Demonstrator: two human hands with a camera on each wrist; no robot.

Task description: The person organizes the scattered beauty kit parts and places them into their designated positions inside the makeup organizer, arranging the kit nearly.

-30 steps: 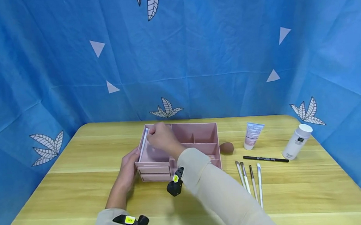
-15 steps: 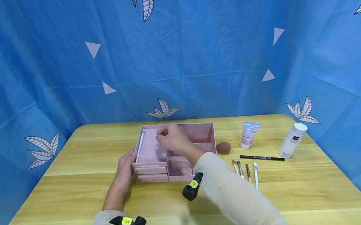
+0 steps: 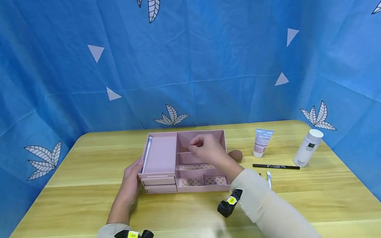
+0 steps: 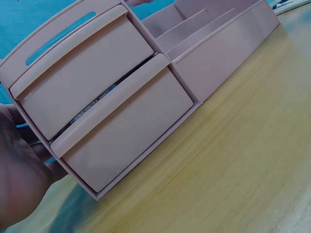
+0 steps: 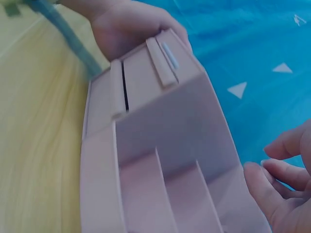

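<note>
A pink desk organizer (image 3: 161,155) with two drawers (image 4: 121,124) at its left front stands on the table. A slim white stick (image 3: 147,155) lies along the left edge of its flat top. My left hand (image 3: 129,181) rests against the organizer's left side, fingers stretched along the wall in the left wrist view. My right hand (image 3: 211,151) hovers over the divided compartments (image 3: 194,167) on the right, holding nothing. Its thumb and fingers are loosely bent and apart in the right wrist view.
Right of the organizer are a brown makeup sponge (image 3: 235,155), a squeeze tube (image 3: 263,142), a white bottle (image 3: 308,147) and a black pencil (image 3: 276,166). A white makeup brush (image 3: 269,178) shows beside my right sleeve, which hides other brushes. A blue curtain (image 3: 189,59) hangs behind.
My right hand has moved from the white stick rightward across the organizer to above its compartments. My left hand stays at the left side. The right sleeve now covers most of the brushes.
</note>
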